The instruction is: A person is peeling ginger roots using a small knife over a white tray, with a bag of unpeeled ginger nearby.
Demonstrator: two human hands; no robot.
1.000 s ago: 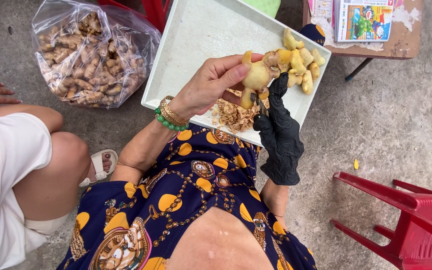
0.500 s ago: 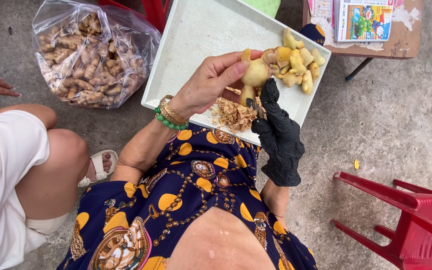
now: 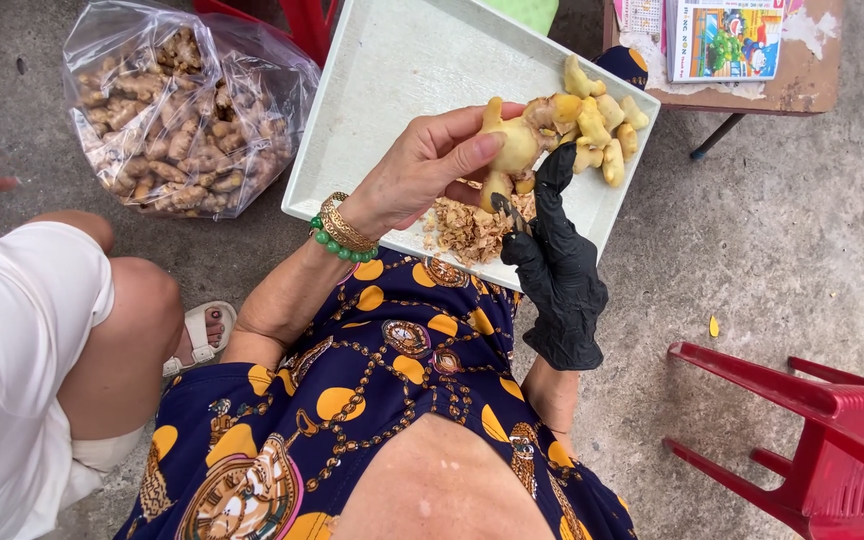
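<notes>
Left hand (image 3: pixel 422 170): bare, closed around a peeled ginger root (image 3: pixel 514 148), held above the white tray (image 3: pixel 382 90)
Right hand (image 3: pixel 557 265): black-gloved, clenched on a small blade (image 3: pixel 508 212) set just below the root

The floor (image 3: pixel 802 240) is rough grey concrete, stained in places, under even daylight with soft shadows. A red plastic chair (image 3: pixel 812 430) stands at the lower right, its seat edge and leg showing. At the top right a worn wooden table (image 3: pixel 812 85) with flaking paint stands on thin metal legs (image 3: pixel 717 135); a colourful booklet (image 3: pixel 727 38) lies on it. A small yellow scrap (image 3: pixel 714 326) lies on the concrete between the table and the chair. More red plastic furniture (image 3: pixel 302 20) shows at the top edge. On the left a clear bag (image 3: pixel 187 120) of knobbly brown roots sits on the floor, and a seated person in white (image 3: pixel 12 370) is just beside it.
</notes>
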